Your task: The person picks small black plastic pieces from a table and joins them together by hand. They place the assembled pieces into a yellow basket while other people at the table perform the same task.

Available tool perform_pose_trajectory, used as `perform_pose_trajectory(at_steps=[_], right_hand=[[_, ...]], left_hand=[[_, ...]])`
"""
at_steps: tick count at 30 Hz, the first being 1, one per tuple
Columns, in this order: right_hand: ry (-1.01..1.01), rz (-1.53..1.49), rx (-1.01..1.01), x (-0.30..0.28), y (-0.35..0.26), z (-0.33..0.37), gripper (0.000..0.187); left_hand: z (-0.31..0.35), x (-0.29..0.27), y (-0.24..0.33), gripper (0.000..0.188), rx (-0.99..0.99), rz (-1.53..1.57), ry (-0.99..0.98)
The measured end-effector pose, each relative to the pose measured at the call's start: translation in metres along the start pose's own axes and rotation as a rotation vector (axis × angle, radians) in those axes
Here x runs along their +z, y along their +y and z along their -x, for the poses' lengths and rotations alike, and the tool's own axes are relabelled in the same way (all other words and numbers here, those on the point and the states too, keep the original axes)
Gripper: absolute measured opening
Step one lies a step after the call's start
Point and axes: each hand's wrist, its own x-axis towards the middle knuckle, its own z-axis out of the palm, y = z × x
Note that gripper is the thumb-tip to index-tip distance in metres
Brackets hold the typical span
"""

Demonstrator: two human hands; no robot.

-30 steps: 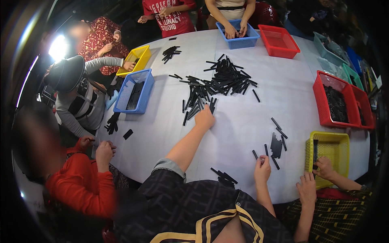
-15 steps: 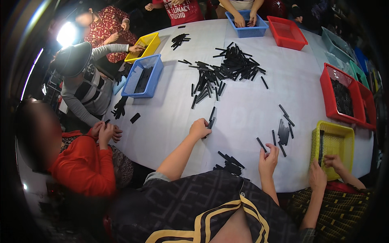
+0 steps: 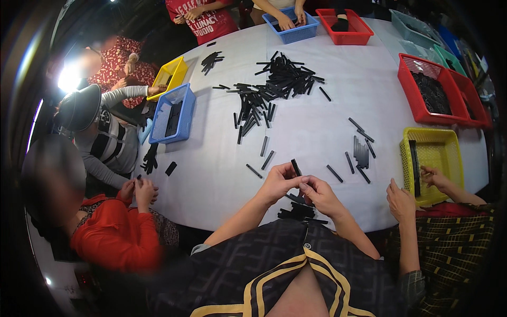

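In front of my body, my left hand [image 3: 280,184] pinches a short, slim black stick [image 3: 296,167] that stands tilted upward. My right hand [image 3: 321,196] meets it from the other side, its thumb and fingertips closed at the stick's lower end. Just under my hands lies a small heap of the same black sticks [image 3: 298,211], partly covered by them. Three loose sticks [image 3: 268,159] lie beyond my left hand. To the right of my hands are a single stick [image 3: 334,173] and a neat row of sticks [image 3: 361,152] with several strays around it.
A big pile of black sticks [image 3: 288,76] spreads over the white table [image 3: 211,153]. Yellow [image 3: 459,153], red [image 3: 404,79] and blue [image 3: 190,111] baskets stand along its edges. Co-workers sit close on both sides; one's hand [image 3: 401,202] is near the right yellow basket.
My left hand has drawn back toward my body and my right hand has come left to meet it at a stick. Loose sticks now lie where my left hand was. The view has shifted.
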Motion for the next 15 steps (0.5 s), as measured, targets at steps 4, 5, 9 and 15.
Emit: perform_pose_trajectory(at_steps=[4,5,9,15], right_hand=[[-0.01,0.034,-0.028,-0.003,-0.005,0.007,0.026],[-0.014,0.019,-0.013,-0.003,-0.007,0.009,0.025],[-0.016,-0.215,0.067,0.003,-0.026,0.02,0.025],[-0.162,-0.548,0.137,-0.001,-0.031,0.024,0.028]], left_hand=[[0.005,0.014,0.015,0.016,0.012,-0.001,0.07],[0.003,0.013,0.018,0.02,0.019,0.013,0.098],[-0.007,0.009,0.033,0.033,0.041,0.046,0.201],[-0.004,0.014,0.045,0.033,0.015,0.132,0.151]])
